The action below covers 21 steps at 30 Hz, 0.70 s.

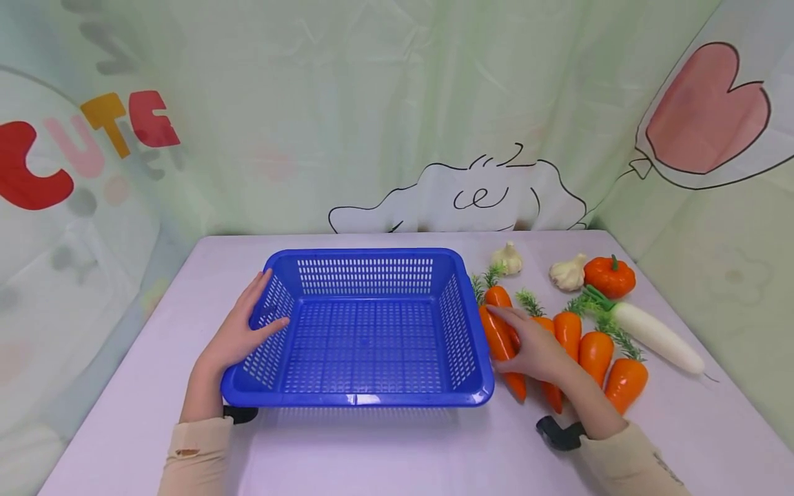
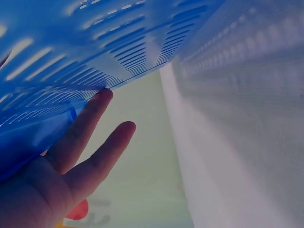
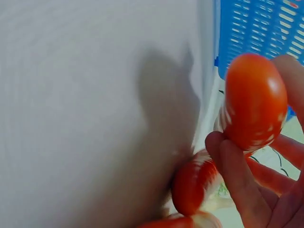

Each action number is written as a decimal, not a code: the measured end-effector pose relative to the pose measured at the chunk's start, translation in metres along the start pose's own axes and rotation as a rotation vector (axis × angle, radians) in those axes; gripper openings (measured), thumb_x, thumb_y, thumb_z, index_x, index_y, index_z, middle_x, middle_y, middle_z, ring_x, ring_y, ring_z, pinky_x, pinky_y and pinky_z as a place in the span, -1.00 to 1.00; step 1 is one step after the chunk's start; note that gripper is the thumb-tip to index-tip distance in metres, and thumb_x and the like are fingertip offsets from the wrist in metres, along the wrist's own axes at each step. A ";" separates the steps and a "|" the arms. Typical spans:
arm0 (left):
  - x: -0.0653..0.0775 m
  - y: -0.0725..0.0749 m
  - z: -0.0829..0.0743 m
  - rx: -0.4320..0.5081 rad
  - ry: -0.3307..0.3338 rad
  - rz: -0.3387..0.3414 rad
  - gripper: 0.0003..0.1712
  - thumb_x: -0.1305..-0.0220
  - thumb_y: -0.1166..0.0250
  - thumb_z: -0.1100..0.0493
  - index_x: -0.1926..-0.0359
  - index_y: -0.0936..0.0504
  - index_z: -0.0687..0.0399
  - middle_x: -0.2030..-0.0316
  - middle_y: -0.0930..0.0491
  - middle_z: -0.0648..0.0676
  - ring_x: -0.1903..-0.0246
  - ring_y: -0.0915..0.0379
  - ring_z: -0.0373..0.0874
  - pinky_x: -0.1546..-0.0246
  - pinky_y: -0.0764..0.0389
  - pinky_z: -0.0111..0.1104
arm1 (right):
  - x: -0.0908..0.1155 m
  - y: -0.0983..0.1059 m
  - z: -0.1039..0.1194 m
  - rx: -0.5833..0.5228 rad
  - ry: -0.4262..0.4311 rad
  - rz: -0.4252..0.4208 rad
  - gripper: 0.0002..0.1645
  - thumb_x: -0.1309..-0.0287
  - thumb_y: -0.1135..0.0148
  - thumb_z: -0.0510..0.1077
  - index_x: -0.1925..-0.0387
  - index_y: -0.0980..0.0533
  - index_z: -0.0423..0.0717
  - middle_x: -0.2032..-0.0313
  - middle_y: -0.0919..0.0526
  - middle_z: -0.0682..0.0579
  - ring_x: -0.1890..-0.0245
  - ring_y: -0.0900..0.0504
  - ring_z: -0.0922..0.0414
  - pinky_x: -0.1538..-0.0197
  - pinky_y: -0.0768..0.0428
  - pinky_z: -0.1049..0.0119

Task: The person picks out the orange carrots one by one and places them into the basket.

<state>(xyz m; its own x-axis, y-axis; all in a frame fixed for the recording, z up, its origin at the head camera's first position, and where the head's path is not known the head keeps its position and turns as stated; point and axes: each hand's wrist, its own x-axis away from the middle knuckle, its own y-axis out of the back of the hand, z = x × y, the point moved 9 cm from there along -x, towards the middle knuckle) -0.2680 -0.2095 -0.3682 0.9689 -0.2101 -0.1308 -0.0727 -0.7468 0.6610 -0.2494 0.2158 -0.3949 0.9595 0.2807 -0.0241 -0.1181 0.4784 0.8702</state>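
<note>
A blue slotted plastic basket [image 1: 366,399] sits in the middle of the table. My left hand [image 1: 243,327] holds its left rim, thumb on the inner side and fingers along the outside; in the left wrist view two fingers [image 2: 90,166] extend beside the slotted wall. Just right of the basket, my right hand [image 1: 532,348] grips an orange carrot [image 1: 496,334] between thumb and fingers. The right wrist view shows that carrot [image 3: 254,102] end-on, with another carrot [image 3: 192,185] below it. Several more carrots [image 1: 595,358] with green tops lie beside and beneath my right hand and forearm.
Two garlic bulbs, one [image 1: 507,258] near the basket's back right corner and one [image 1: 567,273] farther right, lie at the back. An orange pumpkin [image 1: 611,277] stands beside them. A white radish [image 1: 657,337] lies toward the right edge. A printed curtain [image 1: 372,138] hangs behind the table.
</note>
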 end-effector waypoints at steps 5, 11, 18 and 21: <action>0.000 0.001 -0.001 0.038 0.008 -0.003 -0.03 -0.17 -0.25 0.00 -0.43 0.17 -0.24 -0.42 0.28 0.09 -0.36 0.35 0.16 -0.14 0.11 0.31 | 0.003 0.014 0.000 -0.011 -0.019 -0.035 0.07 0.27 -0.47 -0.16 -0.33 -0.15 -0.07 -0.23 -0.22 -0.29 -0.04 -0.37 -0.26 0.12 -0.53 -0.12; 0.001 0.001 -0.002 0.062 0.028 0.001 -0.11 -0.23 -0.18 -0.02 -0.43 0.16 -0.23 -0.42 0.29 0.09 -0.37 0.37 0.15 -0.15 0.13 0.31 | 0.005 0.029 0.004 -0.043 0.005 -0.078 0.05 0.25 -0.47 -0.17 -0.32 -0.16 -0.09 -0.21 -0.23 -0.29 0.15 -0.42 -0.15 0.23 -0.59 0.05; 0.001 0.000 0.000 0.061 0.047 0.006 -0.14 -0.26 -0.13 -0.05 -0.43 0.18 -0.24 -0.42 0.29 0.11 -0.36 0.38 0.17 -0.13 0.14 0.34 | 0.008 0.045 0.011 -0.088 0.021 -0.119 0.05 0.21 -0.46 -0.20 -0.34 -0.13 -0.06 -0.22 -0.23 -0.27 0.29 -0.45 -0.06 0.35 -0.57 0.27; 0.001 0.000 0.001 0.058 0.049 0.003 -0.14 -0.27 -0.13 -0.05 -0.43 0.18 -0.25 -0.42 0.29 0.11 -0.36 0.38 0.17 -0.12 0.14 0.34 | 0.008 0.052 0.017 -0.091 0.046 -0.147 0.04 0.21 -0.47 -0.20 -0.33 -0.14 -0.09 -0.22 -0.23 -0.28 0.49 -0.46 0.03 0.45 -0.55 0.36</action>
<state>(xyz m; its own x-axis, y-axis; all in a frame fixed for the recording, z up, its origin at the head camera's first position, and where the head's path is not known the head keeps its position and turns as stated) -0.2669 -0.2103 -0.3689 0.9790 -0.1822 -0.0912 -0.0879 -0.7816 0.6176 -0.2433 0.2286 -0.3409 0.9558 0.2388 -0.1716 -0.0025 0.5901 0.8073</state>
